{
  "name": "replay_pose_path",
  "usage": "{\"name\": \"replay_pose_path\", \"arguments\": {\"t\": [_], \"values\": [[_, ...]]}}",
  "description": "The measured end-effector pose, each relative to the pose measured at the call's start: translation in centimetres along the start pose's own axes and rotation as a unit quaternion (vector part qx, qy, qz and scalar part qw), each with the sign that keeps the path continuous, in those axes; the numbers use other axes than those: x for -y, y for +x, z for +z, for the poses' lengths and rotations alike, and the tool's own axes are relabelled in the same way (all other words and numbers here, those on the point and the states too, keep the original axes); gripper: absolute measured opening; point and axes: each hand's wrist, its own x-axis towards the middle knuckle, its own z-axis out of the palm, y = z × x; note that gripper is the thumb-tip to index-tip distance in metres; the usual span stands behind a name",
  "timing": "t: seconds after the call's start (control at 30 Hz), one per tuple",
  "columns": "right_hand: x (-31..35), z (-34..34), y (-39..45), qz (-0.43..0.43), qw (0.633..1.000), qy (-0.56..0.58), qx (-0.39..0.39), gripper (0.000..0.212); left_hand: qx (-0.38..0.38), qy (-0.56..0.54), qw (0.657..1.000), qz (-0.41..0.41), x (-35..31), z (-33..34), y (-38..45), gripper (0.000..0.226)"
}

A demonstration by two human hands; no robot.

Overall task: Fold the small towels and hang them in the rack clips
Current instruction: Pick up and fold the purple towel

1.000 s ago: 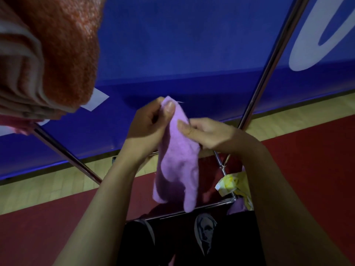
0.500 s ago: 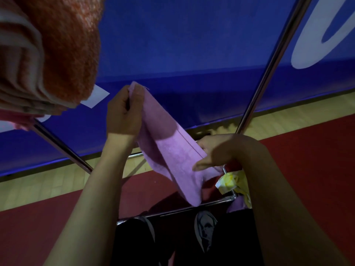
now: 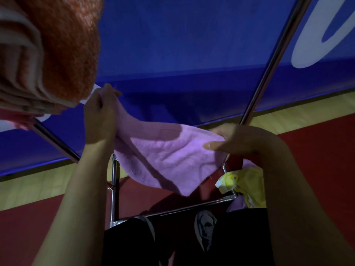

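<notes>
A small purple towel (image 3: pixel 169 160) is stretched out between both hands above the metal rack. My left hand (image 3: pixel 99 120) pinches its upper left corner, raised close to the hanging towels. My right hand (image 3: pixel 236 141) pinches the towel's right corner at mid-height, thumb on top. The towel's lower corner droops toward the rack's bottom rail (image 3: pixel 184 208). No rack clips can be made out.
An orange towel (image 3: pixel 67 45) and a beige folded towel (image 3: pixel 19 73) hang at upper left. Slanted rack poles (image 3: pixel 269 60) rise at right and left. A yellow cloth (image 3: pixel 245 185) lies at the rack's lower right. A blue banner (image 3: pixel 182 54) stands behind; red floor lies below.
The hands have pulled apart, opening the purple towel from a hanging bunch to a spread sheet. My left hand rose up-left; my right hand moved right.
</notes>
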Motion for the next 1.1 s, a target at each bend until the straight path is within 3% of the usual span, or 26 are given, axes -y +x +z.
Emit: {"name": "replay_pose_path", "arguments": {"t": [0.1, 0.23, 0.33, 0.4, 0.6, 0.77, 0.87, 0.97, 1.1], "values": [[1.6, -0.4, -0.3, -0.047, 0.996, 0.056, -0.041, 0.022, 0.109, 0.07, 0.991, 0.045, -0.8, 0.5, -1.1, 0.029], [4.0, -0.6, -0.3, -0.112, 0.989, 0.093, -0.035, 0.03, 0.3, 0.087, 0.946, 0.086, -2.4, 2.2, -3.5, 0.012], [5.4, -0.6, -0.3, -0.137, 0.984, 0.113, 0.014, 0.026, 0.424, 0.127, 0.893, 0.076, -3.7, 3.6, -5.3, 0.023], [5.6, -0.5, -0.4, -0.137, 0.982, 0.124, 0.032, 0.017, 0.457, 0.155, 0.873, 0.069, -3.9, 3.9, -5.6, 0.042], [4.3, -0.5, 0.2, -0.122, 0.972, 0.187, -0.08, 0.056, 0.457, 0.161, 0.874, 0.028, -3.6, 4.1, -5.5, 0.052], [4.3, -0.4, 0.0, -0.173, 0.941, 0.286, -0.06, 0.058, 0.423, 0.035, 0.905, -0.019, -3.5, 4.2, -5.7, 0.042], [4.3, -0.1, 0.2, -0.165, 0.945, 0.277, -0.062, 0.066, 0.367, -0.049, 0.926, -0.081, -3.6, 4.1, -5.4, 0.038], [4.1, 0.0, 0.3, -0.162, 0.951, 0.254, -0.066, 0.058, 0.341, -0.089, 0.93, -0.104, -3.7, 4.0, -4.9, 0.045], [4.5, -0.2, 0.3, -0.185, 0.948, 0.24, -0.097, 0.022, 0.334, -0.093, 0.934, -0.087, -3.7, 4.0, -4.8, 0.054]]}}
